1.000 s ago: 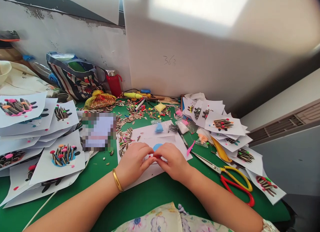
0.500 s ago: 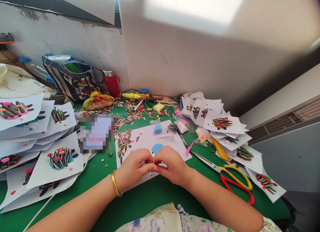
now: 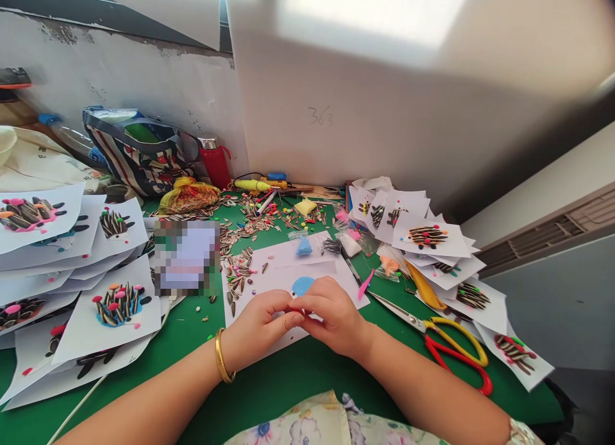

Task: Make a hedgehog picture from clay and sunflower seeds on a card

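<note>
Fingertips meet over a white sheet of paper (image 3: 269, 256), where my left hand (image 3: 262, 323) and my right hand (image 3: 331, 317) are both closed in a pinch. Whatever lies between the fingers is too small and hidden to make out. Just beyond them a flat blue clay shape (image 3: 303, 285) sits on the sheet, partly covered by my right hand. Sunflower seeds (image 3: 239, 272) are scattered along the sheet's left side. On its upper part lie a lump of blue clay (image 3: 303, 245) and a small bag of dark strips (image 3: 331, 245).
Red-and-yellow-handled scissors (image 3: 456, 349), a pink tool (image 3: 366, 284) and a yellow cutter (image 3: 425, 285) lie to the right. Stacks of seed-and-clay hedgehog cards (image 3: 108, 336) stand on both sides. A red flask (image 3: 214, 163) and striped bag (image 3: 137, 150) are at the back left.
My fingers have shifted slightly against each other, with the right hand turned a little. Both hands stay in the same place over the sheet.
</note>
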Demonstrator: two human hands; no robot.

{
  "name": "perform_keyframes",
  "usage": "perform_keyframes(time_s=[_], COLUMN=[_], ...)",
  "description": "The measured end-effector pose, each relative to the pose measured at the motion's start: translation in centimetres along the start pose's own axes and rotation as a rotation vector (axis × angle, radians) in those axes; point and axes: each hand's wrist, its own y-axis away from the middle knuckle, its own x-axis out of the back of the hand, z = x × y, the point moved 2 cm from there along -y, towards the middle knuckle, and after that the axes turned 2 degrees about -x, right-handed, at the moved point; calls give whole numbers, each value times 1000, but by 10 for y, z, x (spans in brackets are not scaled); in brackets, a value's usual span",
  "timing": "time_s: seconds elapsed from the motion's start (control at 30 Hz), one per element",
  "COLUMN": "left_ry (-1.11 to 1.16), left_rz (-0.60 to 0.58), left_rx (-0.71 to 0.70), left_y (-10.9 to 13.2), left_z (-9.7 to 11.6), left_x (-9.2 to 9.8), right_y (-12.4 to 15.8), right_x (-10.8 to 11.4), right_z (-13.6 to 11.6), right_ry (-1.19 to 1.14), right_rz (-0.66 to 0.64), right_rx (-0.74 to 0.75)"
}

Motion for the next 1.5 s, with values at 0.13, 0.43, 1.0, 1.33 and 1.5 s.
perform_keyframes(time_s=[0.13,0.43,1.0,1.33,1.5], left_ry=[15,27,-256,57,-285], left_rz=[21,47,119,770,543], left_rx=[-12,11,-85,140,156], left_y=[-1,-2,0,-5,8], left_z=[-2,-1,-5,-1,-7], left_x=[0,4,4,78,84], right_y=[0,0,4,14,18], right_x=[0,-1,0,-21,-27], right_z=[0,1,7,-16,-12], right_ry=[-17,-4,-109,-236,-214], right_rz=[-2,-13,-88,-508,-564], right_rx=[-3,-21,-161,-51,-47])
